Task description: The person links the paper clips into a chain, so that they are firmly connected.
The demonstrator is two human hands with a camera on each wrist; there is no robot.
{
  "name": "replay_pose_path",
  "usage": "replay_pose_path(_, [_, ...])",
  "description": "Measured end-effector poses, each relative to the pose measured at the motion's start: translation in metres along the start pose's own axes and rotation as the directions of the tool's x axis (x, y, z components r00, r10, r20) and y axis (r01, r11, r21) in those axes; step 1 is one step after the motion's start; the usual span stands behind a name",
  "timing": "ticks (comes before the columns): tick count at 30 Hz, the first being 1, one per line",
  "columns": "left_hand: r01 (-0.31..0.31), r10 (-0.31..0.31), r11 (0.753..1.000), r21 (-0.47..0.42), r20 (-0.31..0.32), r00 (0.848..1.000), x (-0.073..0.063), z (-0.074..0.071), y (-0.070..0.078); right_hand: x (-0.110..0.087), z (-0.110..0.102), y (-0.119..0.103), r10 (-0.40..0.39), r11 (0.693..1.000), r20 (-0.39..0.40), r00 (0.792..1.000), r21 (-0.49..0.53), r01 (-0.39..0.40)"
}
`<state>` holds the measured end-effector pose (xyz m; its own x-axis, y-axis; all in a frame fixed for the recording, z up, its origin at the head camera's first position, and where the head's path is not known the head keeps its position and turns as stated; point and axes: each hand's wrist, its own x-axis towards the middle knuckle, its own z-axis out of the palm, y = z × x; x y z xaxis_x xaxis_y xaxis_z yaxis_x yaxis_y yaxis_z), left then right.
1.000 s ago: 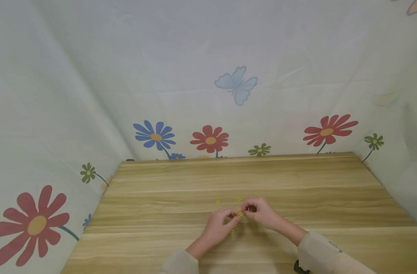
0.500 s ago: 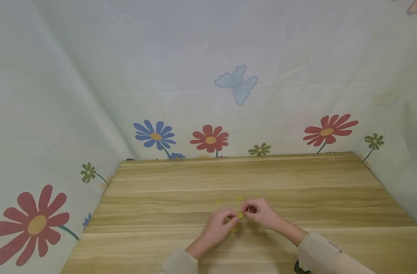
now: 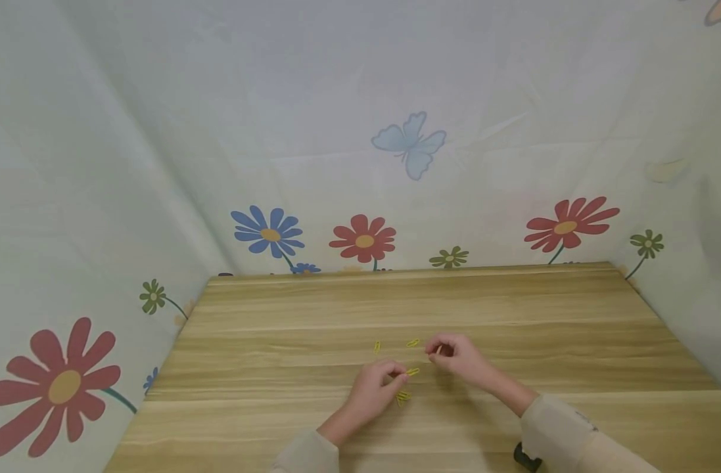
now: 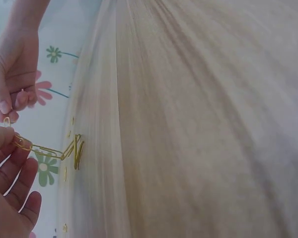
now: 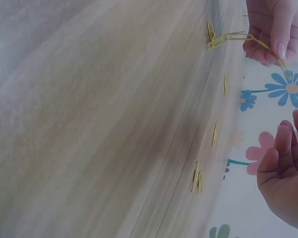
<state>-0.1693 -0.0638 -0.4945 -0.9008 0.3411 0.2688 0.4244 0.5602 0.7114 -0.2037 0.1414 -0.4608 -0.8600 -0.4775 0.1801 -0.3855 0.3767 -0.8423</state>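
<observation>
My left hand (image 3: 371,389) pinches the end of a short chain of linked yellow paper clips (image 4: 47,151) between thumb and index finger. One clip (image 3: 413,372) pokes out past the fingertips toward the right. The chain slopes down from the fingers, and its lower clips (image 5: 213,42) bunch up at the tabletop. To the right and slightly farther off, my right hand (image 3: 463,361) is raised over the table. Its fingers are loosely bent, and nothing shows between them in the right wrist view.
Loose yellow paper clips lie on the wooden table (image 3: 313,309) beyond the hands, one (image 3: 377,346) at left and another (image 3: 413,343) nearer the middle. In the right wrist view, a pair of clips (image 5: 196,177) lies close together. A flower-printed cloth (image 3: 484,131) surrounds the table's back and sides.
My right hand has come off the clip at the left fingertips and drawn away to the right and slightly back. The left hand has stayed nearly in place, still pinching the chain.
</observation>
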Motion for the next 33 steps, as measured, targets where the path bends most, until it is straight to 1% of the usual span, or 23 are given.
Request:
replay_pose_path(3, [0.016, -0.016, 1.0, -0.015, 0.009, 1.0, -0.001, -0.001, 0.0, 0.001, -0.003, 0.004, 0.001, 1.0, -0.023, 1.0, -0.031, -0.002])
replay_pose_path(6, [0.017, -0.017, 0.999, -0.027, 0.009, 1.0, -0.001, -0.002, 0.0, 0.002, -0.005, 0.01, 0.006, 0.999, -0.042, 0.999, -0.044, -0.008])
replay_pose_path(16, [0.03, -0.03, 0.999, -0.025, 0.011, 0.999, -0.001, -0.001, -0.003, 0.004, -0.012, 0.024, 0.088, 0.996, -0.062, 0.994, -0.028, -0.09])
replay_pose_path(22, [0.029, -0.028, 0.999, -0.029, 0.014, 0.999, -0.001, -0.001, -0.005, 0.005, -0.017, 0.03, 0.117, 0.991, -0.095, 0.989, -0.052, -0.122])
replay_pose_path(27, [0.011, -0.011, 1.0, -0.027, 0.007, 1.0, -0.001, -0.001, -0.005, 0.005, -0.02, 0.037, 0.15, 0.985, -0.123, 0.981, -0.068, -0.159])
replay_pose_path(33, [0.015, -0.014, 1.0, -0.024, 0.008, 1.0, -0.001, -0.002, -0.005, 0.006, -0.023, 0.046, 0.166, 0.983, -0.132, 0.977, -0.063, -0.175])
